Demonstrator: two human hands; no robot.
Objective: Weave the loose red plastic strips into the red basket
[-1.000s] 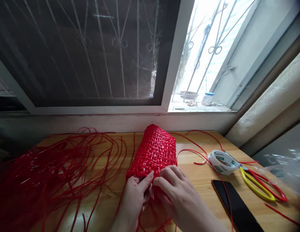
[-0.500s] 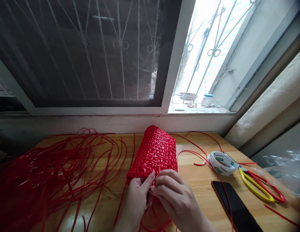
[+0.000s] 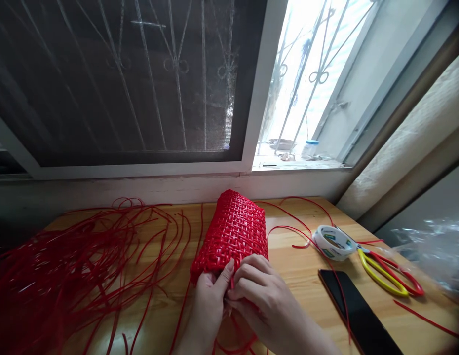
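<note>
Head view, far left: a heap of loose red strands [image 3: 66, 268] sprawls over the counter [image 3: 288, 281]; each looks slim and springy, likely to tangle if pulled in a bunch.
Left hand: [image 3: 205, 303] the thumb presses on the near edge of the woven piece, fingers tucked below; they seem narrowed on that edge, though their tips are hidden.
Woven piece: [image 3: 237, 229] it lies mid-counter, far end toward the wall, near end at both hands. Glossy and closely plaited, it is probably light, springy rather than rigid, a little slippery and hard to break. The thick near edge looks the surest place to hold; the broad upper face would likely give under pressure.
Right hand: [image 3: 268, 296] fingers bunched at the same edge, just beside the left thumb, apparently pinching a short red strand [image 3: 232, 282]; the exact contact cannot be told.
Tape roll: [image 3: 327, 250] white, with green and blue print inside the ring, too small to read.
Phone: [image 3: 357, 310] dark screen, no lettering visible, a thin red strand lying across it.
Scissors: [image 3: 387, 270] red and yellow handles, no readable mark.
Far right: crumpled clear plastic [image 3: 437, 251], no legible writing.
</note>
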